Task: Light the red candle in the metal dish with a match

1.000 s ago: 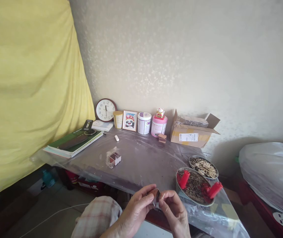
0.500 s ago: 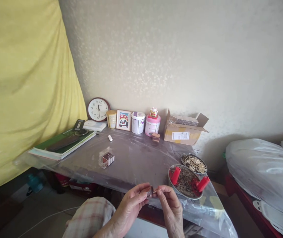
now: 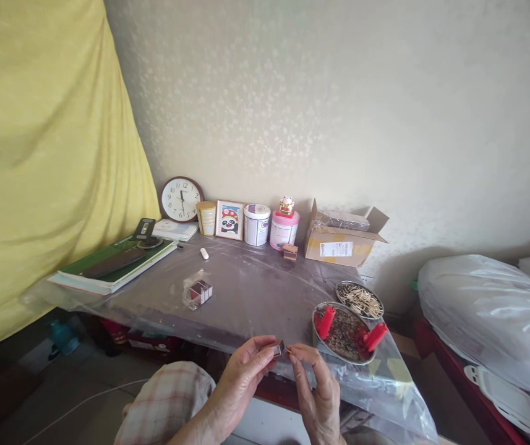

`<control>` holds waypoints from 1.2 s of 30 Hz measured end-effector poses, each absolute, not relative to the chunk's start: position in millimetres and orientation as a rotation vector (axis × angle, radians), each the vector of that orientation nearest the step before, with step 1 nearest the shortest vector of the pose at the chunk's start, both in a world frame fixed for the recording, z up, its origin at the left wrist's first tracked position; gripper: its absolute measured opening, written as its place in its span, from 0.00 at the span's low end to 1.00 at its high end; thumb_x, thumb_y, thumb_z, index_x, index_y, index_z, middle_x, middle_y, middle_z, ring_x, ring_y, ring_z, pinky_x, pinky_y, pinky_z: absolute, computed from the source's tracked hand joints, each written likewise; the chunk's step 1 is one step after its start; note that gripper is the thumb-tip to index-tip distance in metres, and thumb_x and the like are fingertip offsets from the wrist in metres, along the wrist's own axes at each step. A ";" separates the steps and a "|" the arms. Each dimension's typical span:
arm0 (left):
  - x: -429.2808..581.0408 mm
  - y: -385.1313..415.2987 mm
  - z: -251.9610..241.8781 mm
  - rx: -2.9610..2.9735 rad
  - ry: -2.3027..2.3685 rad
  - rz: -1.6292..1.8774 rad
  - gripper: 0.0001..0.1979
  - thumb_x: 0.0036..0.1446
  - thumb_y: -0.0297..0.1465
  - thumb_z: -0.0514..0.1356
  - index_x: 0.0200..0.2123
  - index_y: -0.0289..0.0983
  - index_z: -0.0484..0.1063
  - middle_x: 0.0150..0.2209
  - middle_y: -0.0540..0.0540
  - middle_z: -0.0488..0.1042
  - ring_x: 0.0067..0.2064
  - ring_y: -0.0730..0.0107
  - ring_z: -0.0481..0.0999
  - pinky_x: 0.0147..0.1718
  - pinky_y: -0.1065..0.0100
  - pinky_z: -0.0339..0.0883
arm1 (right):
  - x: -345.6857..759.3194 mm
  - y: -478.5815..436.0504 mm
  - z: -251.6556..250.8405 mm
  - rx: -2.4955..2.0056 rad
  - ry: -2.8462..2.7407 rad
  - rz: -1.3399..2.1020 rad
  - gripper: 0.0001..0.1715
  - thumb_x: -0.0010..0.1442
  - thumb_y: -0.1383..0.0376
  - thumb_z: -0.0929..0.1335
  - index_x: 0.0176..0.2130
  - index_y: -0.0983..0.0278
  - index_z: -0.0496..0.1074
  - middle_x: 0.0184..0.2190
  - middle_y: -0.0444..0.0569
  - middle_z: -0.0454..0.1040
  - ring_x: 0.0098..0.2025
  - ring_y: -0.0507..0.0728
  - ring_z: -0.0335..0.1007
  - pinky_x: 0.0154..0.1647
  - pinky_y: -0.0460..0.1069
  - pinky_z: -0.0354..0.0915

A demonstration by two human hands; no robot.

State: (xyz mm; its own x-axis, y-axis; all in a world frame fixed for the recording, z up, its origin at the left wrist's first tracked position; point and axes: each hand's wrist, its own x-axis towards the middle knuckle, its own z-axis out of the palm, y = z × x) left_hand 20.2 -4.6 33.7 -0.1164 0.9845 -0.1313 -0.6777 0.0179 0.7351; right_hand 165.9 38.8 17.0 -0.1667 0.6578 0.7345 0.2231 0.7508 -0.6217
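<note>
A small dark-sided matchbox (image 3: 277, 350) is pinched in my left hand (image 3: 239, 380), over the table's front edge. The thumb and fingers of my right hand (image 3: 315, 383) close on a thin matchstick (image 3: 288, 351), its tip beside the box; whether they touch I cannot tell. Just beyond my right hand stands a round tin of dark ash or sand (image 3: 344, 337), with a red candle (image 3: 326, 322) at its left and another red candle (image 3: 376, 338) at its right. Behind it lies a dish of many loose matchsticks (image 3: 362, 301).
A pack of matchboxes in torn plastic (image 3: 200, 292) lies mid-table. Along the wall stand a clock (image 3: 182, 199), a panda picture (image 3: 230, 220), tins (image 3: 256, 225) and a cardboard box (image 3: 339, 247). Books (image 3: 114, 266) lie left. A plastic-wrapped bundle (image 3: 491, 321) is at right.
My right hand has shifted slightly, and less of the matchstick shows now. Both hands keep their holds. The whole view has moved a little.
</note>
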 end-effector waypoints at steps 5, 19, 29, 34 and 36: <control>21.2 -3.9 30.3 0.516 0.757 1.534 0.11 0.50 0.31 0.69 0.38 0.36 0.79 0.40 0.45 0.81 0.42 0.68 0.75 0.46 0.67 0.64 | 166.3 38.6 18.9 -0.649 -1.785 0.347 0.12 0.60 0.74 0.66 0.41 0.59 0.72 0.36 0.47 0.79 0.38 0.55 0.77 0.41 0.47 0.71; 20.9 -7.1 39.5 0.545 0.672 1.518 0.09 0.56 0.30 0.64 0.40 0.36 0.77 0.40 0.43 0.82 0.45 0.65 0.75 0.49 0.64 0.62 | 163.2 32.6 32.5 -0.601 -1.815 0.168 0.09 0.63 0.73 0.65 0.42 0.62 0.71 0.37 0.50 0.77 0.40 0.53 0.75 0.42 0.45 0.71; 21.2 -8.7 39.4 0.519 0.648 1.490 0.09 0.51 0.30 0.67 0.38 0.36 0.79 0.39 0.44 0.82 0.43 0.66 0.76 0.48 0.64 0.63 | 164.2 28.0 26.5 -0.655 -1.794 0.083 0.08 0.63 0.71 0.65 0.43 0.63 0.72 0.37 0.49 0.77 0.39 0.52 0.76 0.43 0.44 0.70; 20.4 -11.0 41.1 0.524 0.609 1.490 0.10 0.50 0.30 0.68 0.37 0.36 0.79 0.39 0.43 0.82 0.44 0.65 0.76 0.49 0.64 0.63 | 165.6 22.3 27.1 -0.649 -1.798 0.053 0.09 0.63 0.72 0.65 0.43 0.63 0.72 0.38 0.50 0.78 0.40 0.53 0.77 0.44 0.44 0.71; 20.1 -12.1 42.2 0.524 0.606 1.489 0.10 0.49 0.30 0.69 0.37 0.36 0.79 0.39 0.43 0.82 0.43 0.64 0.76 0.48 0.64 0.63 | 165.4 20.7 27.3 -0.650 -1.800 0.040 0.09 0.63 0.71 0.65 0.43 0.63 0.72 0.38 0.50 0.78 0.40 0.53 0.77 0.44 0.44 0.71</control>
